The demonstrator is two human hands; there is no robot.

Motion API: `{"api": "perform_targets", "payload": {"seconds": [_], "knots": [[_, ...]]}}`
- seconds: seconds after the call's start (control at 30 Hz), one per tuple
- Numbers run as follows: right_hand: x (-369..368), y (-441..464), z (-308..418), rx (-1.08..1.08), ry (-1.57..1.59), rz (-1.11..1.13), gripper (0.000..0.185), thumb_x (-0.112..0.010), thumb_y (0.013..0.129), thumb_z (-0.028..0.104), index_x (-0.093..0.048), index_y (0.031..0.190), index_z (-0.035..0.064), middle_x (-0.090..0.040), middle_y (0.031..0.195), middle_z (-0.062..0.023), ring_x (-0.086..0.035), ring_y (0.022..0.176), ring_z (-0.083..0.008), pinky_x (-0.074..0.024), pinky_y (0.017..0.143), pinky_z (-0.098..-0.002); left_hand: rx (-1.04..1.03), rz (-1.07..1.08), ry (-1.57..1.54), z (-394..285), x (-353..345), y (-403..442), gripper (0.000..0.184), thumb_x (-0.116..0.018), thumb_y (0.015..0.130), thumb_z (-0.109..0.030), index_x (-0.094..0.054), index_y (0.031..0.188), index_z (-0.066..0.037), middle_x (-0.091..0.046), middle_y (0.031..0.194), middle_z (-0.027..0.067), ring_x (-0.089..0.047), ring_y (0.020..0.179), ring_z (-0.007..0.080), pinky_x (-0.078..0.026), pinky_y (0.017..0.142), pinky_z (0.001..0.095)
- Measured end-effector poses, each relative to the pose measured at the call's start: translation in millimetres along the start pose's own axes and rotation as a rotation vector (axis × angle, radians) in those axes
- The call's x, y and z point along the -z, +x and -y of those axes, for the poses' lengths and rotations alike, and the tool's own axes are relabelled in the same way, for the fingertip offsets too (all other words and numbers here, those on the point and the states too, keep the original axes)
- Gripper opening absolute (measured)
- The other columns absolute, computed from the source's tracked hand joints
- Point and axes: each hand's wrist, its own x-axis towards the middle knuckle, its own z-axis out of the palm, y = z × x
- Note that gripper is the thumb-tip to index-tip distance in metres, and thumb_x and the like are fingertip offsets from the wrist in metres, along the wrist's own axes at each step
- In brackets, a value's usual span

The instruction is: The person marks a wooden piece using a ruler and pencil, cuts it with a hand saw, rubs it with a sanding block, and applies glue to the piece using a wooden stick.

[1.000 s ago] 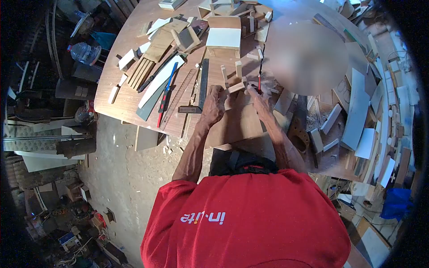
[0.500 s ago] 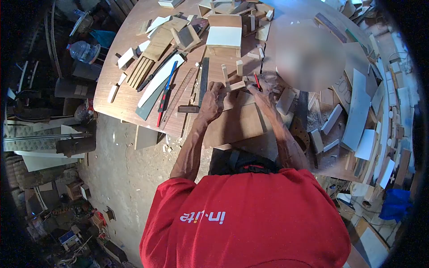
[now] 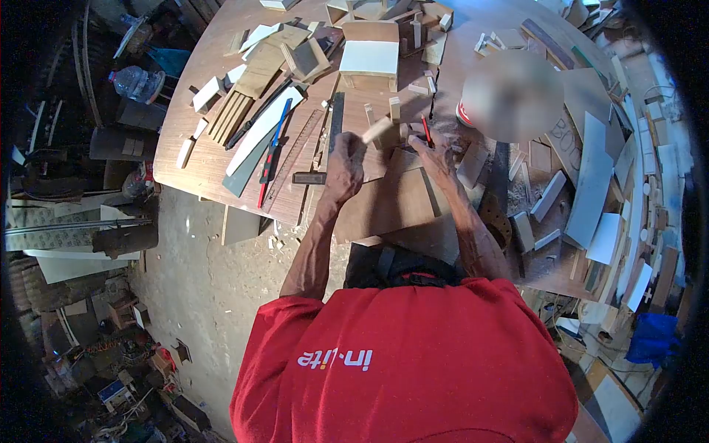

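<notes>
Small wood block [image 3: 377, 131] turned to steeper slant; left fingers [image 3: 348, 142] shifted slightly left.

red short-sleeved shirt [image 3: 421, 362], white and orange lettering [image 3: 336, 359], black garment [image 3: 368, 267] below

Single head-worn view, facing forward and down

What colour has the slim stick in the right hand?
The slim stick looks red in the head view.
</notes>
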Motion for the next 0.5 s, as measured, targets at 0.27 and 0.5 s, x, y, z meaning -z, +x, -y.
{"api": "perform_targets", "payload": {"seconds": [0.27, 0.5], "knots": [[-6.9, 5.1, 13.0, 0.070, -0.274, -0.017, 0.034, -0.069, 0.078, 0.031, -0.064, 0.092, 0.0007, -0.065, 0.080, -0.0202, -0.064, 0.076, -0.0354, -0.0491, 0.068, -0.0440, 0.197, -0.236, -0.257, 27.9, -23.8, -2.3, 0.027, -0.069, 0.084, -0.016, -0.056, 0.102, -0.001, -0.046, 0.070, -0.0018, -0.046, 0.061, 0.0077, -0.037, 0.052, 0.0238], [-16.7, 12.7, 19.5, 0.203, -0.361, -0.112, 0.030, -0.066, 0.079, 0.030, -0.061, 0.080, 0.0005, -0.062, 0.075, -0.0190, -0.062, 0.070, -0.0374, -0.0471, 0.063, -0.0462, 0.347, -0.175, -0.637, 20.5, -43.8, -3.5, 0.046, -0.069, 0.088, -0.023, -0.056, 0.128, -0.004, -0.063, 0.079, -0.0010, -0.045, 0.056, 0.0041, -0.035, 0.049, 0.0210]]}}
